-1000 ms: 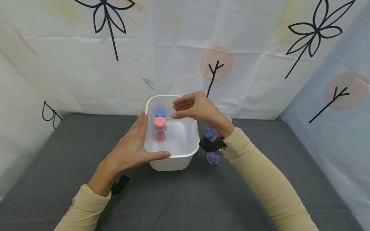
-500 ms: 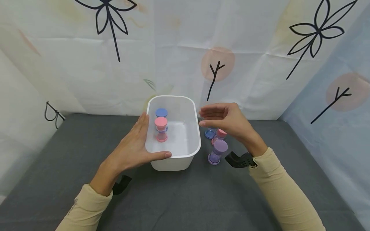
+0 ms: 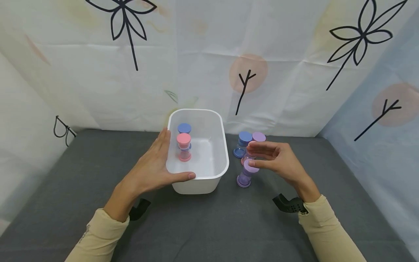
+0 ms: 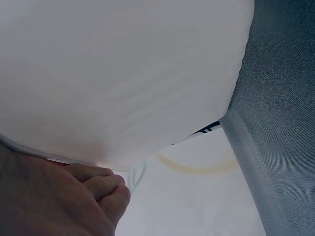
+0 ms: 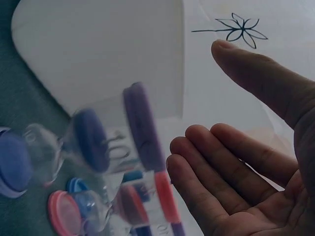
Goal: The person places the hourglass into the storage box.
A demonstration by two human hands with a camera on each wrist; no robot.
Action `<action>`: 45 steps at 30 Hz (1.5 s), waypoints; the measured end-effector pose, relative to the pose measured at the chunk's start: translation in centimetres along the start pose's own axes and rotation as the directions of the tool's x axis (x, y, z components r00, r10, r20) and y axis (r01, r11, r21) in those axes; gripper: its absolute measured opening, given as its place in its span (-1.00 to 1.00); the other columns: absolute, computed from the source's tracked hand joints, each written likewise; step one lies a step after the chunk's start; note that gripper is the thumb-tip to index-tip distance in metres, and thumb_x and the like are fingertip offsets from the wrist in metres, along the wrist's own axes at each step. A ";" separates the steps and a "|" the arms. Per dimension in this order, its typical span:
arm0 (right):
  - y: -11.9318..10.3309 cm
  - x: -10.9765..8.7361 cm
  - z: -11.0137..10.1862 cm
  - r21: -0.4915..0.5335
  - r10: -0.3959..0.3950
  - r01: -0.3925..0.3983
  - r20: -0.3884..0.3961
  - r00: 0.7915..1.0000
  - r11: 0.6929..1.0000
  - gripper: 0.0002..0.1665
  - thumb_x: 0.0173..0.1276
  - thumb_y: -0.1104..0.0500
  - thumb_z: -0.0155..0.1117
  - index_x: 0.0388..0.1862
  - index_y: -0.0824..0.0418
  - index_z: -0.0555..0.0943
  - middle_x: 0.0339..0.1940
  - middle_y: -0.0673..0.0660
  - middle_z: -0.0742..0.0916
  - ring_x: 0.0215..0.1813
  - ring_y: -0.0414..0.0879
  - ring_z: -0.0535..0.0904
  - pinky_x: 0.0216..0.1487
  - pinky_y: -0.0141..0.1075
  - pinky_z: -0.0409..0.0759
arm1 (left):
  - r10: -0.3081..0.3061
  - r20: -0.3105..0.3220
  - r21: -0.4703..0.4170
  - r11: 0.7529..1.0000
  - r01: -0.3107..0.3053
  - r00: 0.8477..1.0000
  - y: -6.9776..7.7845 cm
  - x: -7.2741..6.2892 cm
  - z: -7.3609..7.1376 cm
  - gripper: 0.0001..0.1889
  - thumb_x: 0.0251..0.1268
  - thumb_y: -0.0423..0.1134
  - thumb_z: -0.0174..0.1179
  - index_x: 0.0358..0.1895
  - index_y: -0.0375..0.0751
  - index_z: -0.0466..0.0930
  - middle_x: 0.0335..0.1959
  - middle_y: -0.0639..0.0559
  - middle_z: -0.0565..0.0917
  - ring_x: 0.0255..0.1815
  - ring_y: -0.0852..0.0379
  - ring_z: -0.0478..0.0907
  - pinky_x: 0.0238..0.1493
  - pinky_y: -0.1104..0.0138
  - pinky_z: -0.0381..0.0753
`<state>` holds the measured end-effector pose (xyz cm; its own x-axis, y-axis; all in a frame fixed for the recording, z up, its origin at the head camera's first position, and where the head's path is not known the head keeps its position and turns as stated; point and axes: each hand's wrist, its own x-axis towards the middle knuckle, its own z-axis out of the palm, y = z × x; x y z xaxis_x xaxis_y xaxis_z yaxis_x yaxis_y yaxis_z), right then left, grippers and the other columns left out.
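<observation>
Holding nothing, the right hand (image 3: 278,160) is hovering right of centre in the head view, its thumb and fingers parted near the front purple hourglass (image 3: 244,178). Behind that one, a blue hourglass (image 3: 241,145) and a lilac hourglass (image 3: 259,137) are standing, and a pink hourglass (image 5: 133,204), mostly hidden by the fingers, is showing in the right wrist view. Near the centre of the frame, the left hand (image 3: 148,167) is resting against a white tub (image 3: 196,187), its straight fingers lying along the left side and its thumb along the near rim. Inside, towards the tub's left wall, another pink hourglass (image 3: 184,145) is standing in front of another blue hourglass (image 3: 184,128). Grey cloth (image 3: 209,229) is lying beneath everything, and a patterned backdrop (image 3: 196,69) is filling the upper frame.
</observation>
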<state>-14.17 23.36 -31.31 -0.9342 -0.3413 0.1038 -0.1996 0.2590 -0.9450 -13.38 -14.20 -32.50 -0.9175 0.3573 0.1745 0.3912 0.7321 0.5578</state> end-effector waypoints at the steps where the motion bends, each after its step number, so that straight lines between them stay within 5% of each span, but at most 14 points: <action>1: 0.3 -0.2 -0.1 0.001 -0.005 0.005 0.003 1.000 1.000 -0.34 0.20 0.37 0.54 0.29 0.43 0.56 0.21 0.34 0.68 0.21 -0.02 0.66 0.12 -0.28 0.63 | 0.002 0.000 0.000 1.000 -0.002 1.000 0.0 0.0 0.0 0.45 -0.07 0.50 0.38 0.65 -0.18 -0.38 0.68 -0.05 -0.29 0.67 -0.06 -0.28 0.50 -0.16 0.04; 8: 1.5 -0.9 -0.4 -0.010 -0.018 0.018 0.012 1.000 1.000 -0.30 0.18 0.40 0.54 0.30 0.47 0.53 0.18 0.24 0.71 0.20 -0.13 0.65 0.11 -0.29 0.63 | 0.022 -0.012 0.004 1.000 -0.022 1.000 0.0 0.2 0.0 0.45 -0.07 0.49 0.39 0.65 -0.16 -0.39 0.68 -0.02 -0.30 0.67 -0.06 -0.27 0.50 -0.16 0.05; 13: 1.9 -1.0 -0.5 -0.028 -0.019 0.019 0.023 1.000 0.999 -0.29 0.16 0.40 0.55 0.30 0.46 0.53 0.24 0.41 0.64 0.24 -0.03 0.64 0.13 -0.32 0.61 | 0.012 -0.008 0.008 1.000 -0.012 1.000 0.1 0.3 0.0 0.46 -0.09 0.51 0.38 0.65 -0.16 -0.38 0.68 -0.02 -0.30 0.67 -0.05 -0.26 0.51 -0.15 0.05; 20: 2.2 -1.1 -0.5 -0.026 -0.009 0.010 0.036 0.999 1.000 -0.29 0.16 0.40 0.55 0.31 0.46 0.53 0.26 0.48 0.60 0.21 -0.15 0.65 0.14 -0.32 0.60 | -0.005 0.005 0.004 1.000 0.004 1.000 0.2 0.2 0.1 0.47 -0.11 0.53 0.37 0.65 -0.16 -0.39 0.68 0.00 -0.32 0.67 -0.03 -0.28 0.51 -0.14 0.05; 45: 3.1 -0.4 -0.3 -0.060 0.053 -0.048 0.092 0.994 0.997 -0.23 0.09 0.34 0.62 0.29 0.48 0.54 0.25 0.39 0.64 0.18 -0.10 0.66 0.14 -0.31 0.60 | -0.024 0.008 -0.007 1.000 0.024 1.000 0.0 -0.1 0.0 0.46 -0.09 0.51 0.38 0.65 -0.15 -0.40 0.68 0.00 -0.30 0.67 -0.05 -0.28 0.51 -0.16 0.04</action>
<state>-14.49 24.58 -34.17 -0.9125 -0.4084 0.0246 -0.1720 0.3285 -0.9287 -13.28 -14.18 -32.51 -0.9260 0.3443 0.1549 0.3687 0.7364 0.5672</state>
